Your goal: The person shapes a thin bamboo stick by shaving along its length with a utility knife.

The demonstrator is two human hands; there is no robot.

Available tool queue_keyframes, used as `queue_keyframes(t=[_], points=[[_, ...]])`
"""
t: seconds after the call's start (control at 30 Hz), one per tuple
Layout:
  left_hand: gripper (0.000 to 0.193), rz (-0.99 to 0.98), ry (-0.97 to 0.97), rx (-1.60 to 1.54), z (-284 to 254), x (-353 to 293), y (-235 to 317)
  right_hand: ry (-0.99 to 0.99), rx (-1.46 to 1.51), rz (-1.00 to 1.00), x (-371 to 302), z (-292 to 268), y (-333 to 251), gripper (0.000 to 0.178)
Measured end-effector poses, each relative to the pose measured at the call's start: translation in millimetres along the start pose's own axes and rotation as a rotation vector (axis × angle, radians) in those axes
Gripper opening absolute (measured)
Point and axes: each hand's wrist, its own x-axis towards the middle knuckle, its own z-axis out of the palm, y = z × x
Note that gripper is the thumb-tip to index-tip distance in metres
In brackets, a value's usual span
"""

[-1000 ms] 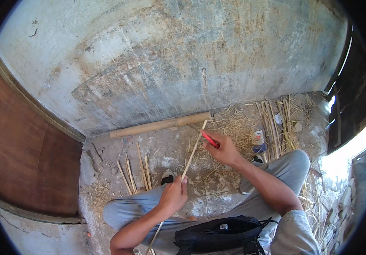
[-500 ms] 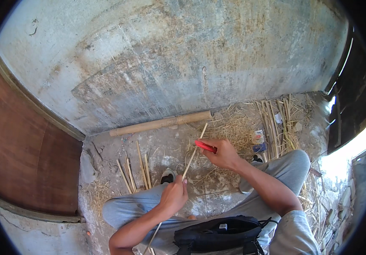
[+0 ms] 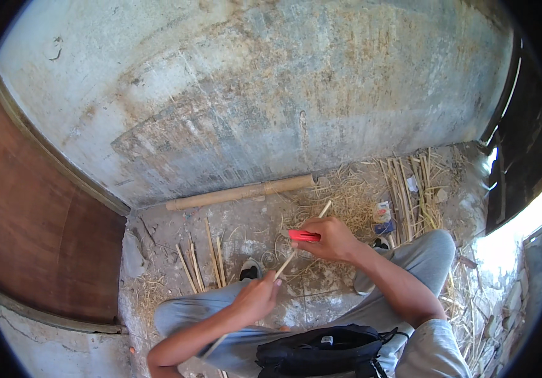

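Observation:
My left hand (image 3: pixel 256 300) is closed round a thin pale bamboo strip (image 3: pixel 286 263), which slants up and right from beside my left forearm. In my right hand (image 3: pixel 335 239) is a red utility knife (image 3: pixel 304 235), its blade end pointing left across the strip. The knife and fingers cover part of the strip, and its tip shows beyond my right hand. Whether the blade touches the strip I cannot tell.
A thick bamboo pole (image 3: pixel 239 195) lies along the wall's foot. Curly shavings (image 3: pixel 340 196) and a bundle of strips (image 3: pixel 403 192) lie at the far right, near a small packet (image 3: pixel 382 213). More strips (image 3: pixel 213 252) stand left of my shoe. A black bag (image 3: pixel 321 353) rests at my lap.
My right hand with the knife has come down the strip toward my left hand. The strip now leans more to the right, and my left hand has lowered slightly.

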Motion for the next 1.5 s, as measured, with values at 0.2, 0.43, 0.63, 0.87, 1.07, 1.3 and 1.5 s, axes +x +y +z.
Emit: queue_keyframes(t=[0.2, 0.43, 0.63, 0.87, 1.07, 1.3, 1.5], points=[[0.023, -0.006, -0.019, 0.288, -93, -2, 13, 0.126, 0.089, -0.097, 3, -8, -19, 0.033], [0.035, 0.362, 0.753, 0.824, -108, 4, 50, 0.221, 0.597, 0.392, 2, 1, -19, 0.028], [0.050, 0.326, 1.184, 0.474, -82, 3, 37, 0.130, 0.855, 0.581, 1, -7, -13, 0.023], [0.048, 0.291, 0.764, -0.537, -71, 54, 20, 0.098, 1.050, 0.616, -5, 11, -14, 0.024], [0.026, 0.305, 0.654, -0.606, -54, 65, 34, 0.079, 1.119, 0.549, -7, 22, -27, 0.028], [0.014, 0.188, 0.725, -0.421, -68, 35, 43, 0.156, 0.871, 0.437, -7, -6, -35, 0.027], [0.014, 0.174, 0.644, -0.417, -74, -11, 41, 0.323, 0.988, 0.359, 1, -25, -34, 0.024]])
